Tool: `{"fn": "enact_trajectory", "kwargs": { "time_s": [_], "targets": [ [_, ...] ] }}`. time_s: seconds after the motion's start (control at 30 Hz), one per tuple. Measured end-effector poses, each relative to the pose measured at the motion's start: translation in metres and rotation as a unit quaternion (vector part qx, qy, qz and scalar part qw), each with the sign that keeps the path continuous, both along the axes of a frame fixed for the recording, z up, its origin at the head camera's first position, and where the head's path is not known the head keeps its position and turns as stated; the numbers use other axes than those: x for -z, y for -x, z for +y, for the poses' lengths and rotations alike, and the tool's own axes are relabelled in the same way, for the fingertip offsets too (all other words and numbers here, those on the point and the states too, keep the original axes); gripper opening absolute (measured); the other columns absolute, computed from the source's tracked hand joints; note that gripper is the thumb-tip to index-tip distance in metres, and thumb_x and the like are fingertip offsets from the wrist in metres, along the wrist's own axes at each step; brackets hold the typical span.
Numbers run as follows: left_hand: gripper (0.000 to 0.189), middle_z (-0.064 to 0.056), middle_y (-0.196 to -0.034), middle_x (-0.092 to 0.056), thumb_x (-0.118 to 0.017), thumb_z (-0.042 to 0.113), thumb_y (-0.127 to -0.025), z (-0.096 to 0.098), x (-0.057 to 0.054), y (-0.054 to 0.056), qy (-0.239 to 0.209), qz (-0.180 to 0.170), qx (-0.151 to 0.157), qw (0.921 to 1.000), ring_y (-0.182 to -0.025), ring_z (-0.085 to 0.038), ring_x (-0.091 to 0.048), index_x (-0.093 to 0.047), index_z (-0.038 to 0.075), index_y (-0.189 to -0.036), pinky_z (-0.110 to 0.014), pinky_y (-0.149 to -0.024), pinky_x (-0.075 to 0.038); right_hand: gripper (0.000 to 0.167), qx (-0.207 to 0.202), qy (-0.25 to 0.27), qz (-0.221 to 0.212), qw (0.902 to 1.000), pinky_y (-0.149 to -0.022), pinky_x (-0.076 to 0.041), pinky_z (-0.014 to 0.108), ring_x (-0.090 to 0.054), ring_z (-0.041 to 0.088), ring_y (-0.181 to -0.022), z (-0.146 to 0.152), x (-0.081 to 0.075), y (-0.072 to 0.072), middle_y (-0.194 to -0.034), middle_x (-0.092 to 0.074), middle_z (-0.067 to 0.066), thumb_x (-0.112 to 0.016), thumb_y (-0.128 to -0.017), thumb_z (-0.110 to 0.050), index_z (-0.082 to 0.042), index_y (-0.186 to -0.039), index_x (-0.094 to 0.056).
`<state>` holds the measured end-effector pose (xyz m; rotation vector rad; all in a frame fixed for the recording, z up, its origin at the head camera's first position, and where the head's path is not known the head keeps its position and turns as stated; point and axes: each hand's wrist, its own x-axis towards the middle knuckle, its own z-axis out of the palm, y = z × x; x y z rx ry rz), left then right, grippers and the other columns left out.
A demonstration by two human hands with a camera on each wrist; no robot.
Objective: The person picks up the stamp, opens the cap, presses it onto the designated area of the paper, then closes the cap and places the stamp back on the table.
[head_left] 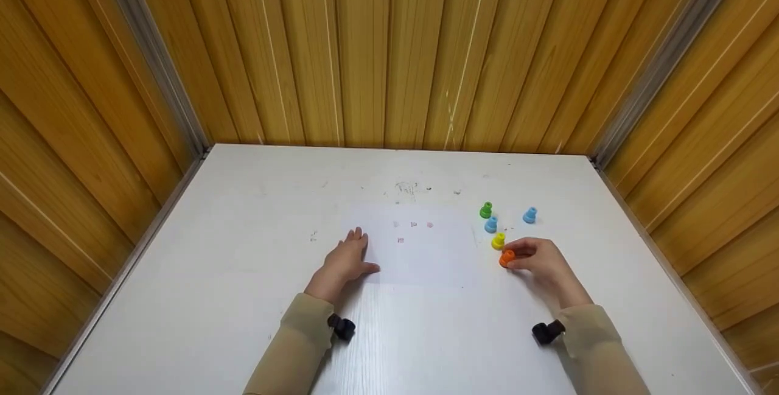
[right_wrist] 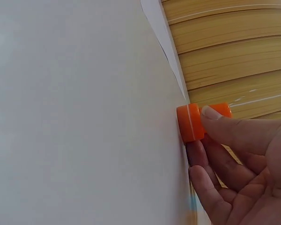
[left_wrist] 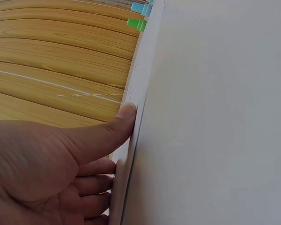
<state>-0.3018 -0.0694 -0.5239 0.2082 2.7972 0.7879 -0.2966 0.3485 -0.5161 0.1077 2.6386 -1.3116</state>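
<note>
My right hand [head_left: 541, 258] pinches an orange stamp [head_left: 506, 258] by its narrow handle, thumb on the near side. The right wrist view shows the wide base of this orange stamp [right_wrist: 189, 123] right at the table surface. A white sheet of paper [head_left: 426, 264] lies in the middle, bearing several small printed marks near its top. My left hand [head_left: 348, 259] rests with spread fingers along the paper's left edge, thumb on the sheet. Just beyond the right hand stand a yellow stamp [head_left: 498, 241], a blue stamp [head_left: 491, 224] and a green stamp [head_left: 485, 210].
A second blue stamp [head_left: 530, 215] stands apart, farther right. Dark smudges [head_left: 406, 188] mark the white table [head_left: 201, 322] beyond the paper. Wood-patterned walls [head_left: 365, 54] enclose the table at the back and both sides. Each sleeve carries a small black device [head_left: 548, 332] at the wrist.
</note>
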Motion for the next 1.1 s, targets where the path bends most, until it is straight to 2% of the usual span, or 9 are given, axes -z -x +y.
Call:
{"fn": "enact_trajectory", "kwargs": {
  "time_s": [0.23,0.33,0.4,0.5,0.6,0.7,0.9,1.0,1.1],
  "targets": [
    [0.087,-0.02,-0.168,-0.026,-0.083,0.031,-0.086,0.002,0.0,0.0,-0.001,0.001,-0.008,1.0,-0.159,-0.035,-0.022,-0.041,-0.002,-0.155,-0.052,-0.13,-0.023,0.043,-0.007,0.005,-0.004,1.0,-0.091,-0.061,0.023,-0.068,0.02,-0.109,0.008,-0.009,0.002,-0.129,-0.07,0.02,-0.079,-0.089,-0.005,0.0,-0.129,-0.067],
    [0.087,-0.02,-0.169,-0.026,-0.083,0.03,-0.086,0.002,0.0,0.0,0.0,-0.001,-0.01,0.9999,-0.159,-0.035,-0.022,-0.041,-0.002,-0.155,-0.051,-0.13,-0.023,0.042,0.012,0.003,0.004,0.9999,-0.094,-0.06,0.023,-0.068,0.022,-0.114,0.016,-0.018,0.006,-0.134,-0.068,0.02,-0.076,-0.094,-0.011,-0.001,-0.133,-0.065],
    [0.087,-0.02,-0.169,-0.026,-0.083,0.03,-0.087,0.002,0.0,0.0,0.002,-0.001,-0.011,0.9999,-0.159,-0.034,-0.021,-0.04,-0.001,-0.155,-0.051,-0.131,-0.023,0.044,0.037,0.006,0.015,0.9992,-0.093,-0.059,0.018,-0.068,0.017,-0.113,0.022,-0.024,0.011,-0.136,-0.068,0.018,-0.075,-0.095,-0.016,-0.002,-0.135,-0.064],
    [0.086,-0.019,-0.169,-0.026,-0.082,0.03,-0.087,0.002,0.0,-0.001,0.001,-0.003,-0.012,0.9999,-0.159,-0.034,-0.021,-0.04,-0.001,-0.156,-0.05,-0.131,-0.022,0.047,0.101,0.036,0.028,0.9939,-0.089,-0.056,0.01,-0.067,0.001,-0.103,0.031,-0.028,0.02,-0.135,-0.07,0.01,-0.075,-0.096,-0.021,-0.004,-0.139,-0.062],
    [0.086,-0.019,-0.169,-0.026,-0.082,0.03,-0.088,0.002,0.0,-0.001,0.0,-0.002,-0.01,0.9999,-0.159,-0.034,-0.021,-0.04,-0.001,-0.156,-0.051,-0.131,-0.022,0.051,0.167,0.075,0.053,0.9817,-0.085,-0.054,0.005,-0.062,-0.01,-0.092,0.038,-0.026,0.031,-0.125,-0.076,-0.002,-0.077,-0.094,-0.021,-0.004,-0.139,-0.062],
    [0.086,-0.019,-0.169,-0.025,-0.082,0.03,-0.088,0.001,0.0,-0.001,-0.001,-0.002,-0.008,1.0,-0.159,-0.034,-0.021,-0.039,0.0,-0.156,-0.051,-0.131,-0.022,0.051,0.211,0.101,0.071,0.9696,-0.085,-0.054,0.005,-0.06,-0.013,-0.088,0.044,-0.023,0.042,-0.118,-0.077,-0.008,-0.078,-0.093,-0.017,-0.004,-0.139,-0.063],
    [0.086,-0.019,-0.169,-0.025,-0.082,0.029,-0.088,0.0,-0.001,-0.001,-0.005,-0.003,-0.006,1.0,-0.159,-0.036,-0.021,-0.039,-0.001,-0.156,-0.053,-0.13,-0.024,0.054,0.231,0.104,0.048,0.9663,-0.104,-0.054,0.019,-0.061,-0.001,-0.105,0.049,-0.011,0.061,-0.139,-0.068,0.002,-0.077,-0.094,-0.019,-0.008,-0.143,-0.06],
    [0.086,-0.02,-0.169,-0.025,-0.082,0.029,-0.088,0.0,0.0,-0.001,-0.005,-0.004,-0.006,1.0,-0.159,-0.037,-0.022,-0.039,-0.002,-0.156,-0.054,-0.129,-0.025,0.055,0.237,0.116,0.03,0.964,-0.116,-0.049,0.033,-0.061,0.012,-0.123,0.049,-0.005,0.069,-0.148,-0.061,0.008,-0.077,-0.094,-0.018,-0.008,-0.145,-0.058],
    [0.086,-0.02,-0.169,-0.024,-0.082,0.03,-0.088,0.001,0.0,-0.001,-0.005,-0.005,-0.008,0.9999,-0.159,-0.037,-0.021,-0.039,-0.002,-0.156,-0.053,-0.129,-0.024,0.057,0.236,0.126,0.02,0.9634,-0.123,-0.041,0.04,-0.054,0.024,-0.139,0.048,0.0,0.074,-0.154,-0.054,0.013,-0.075,-0.095,-0.018,-0.007,-0.148,-0.055]
  ]
}}
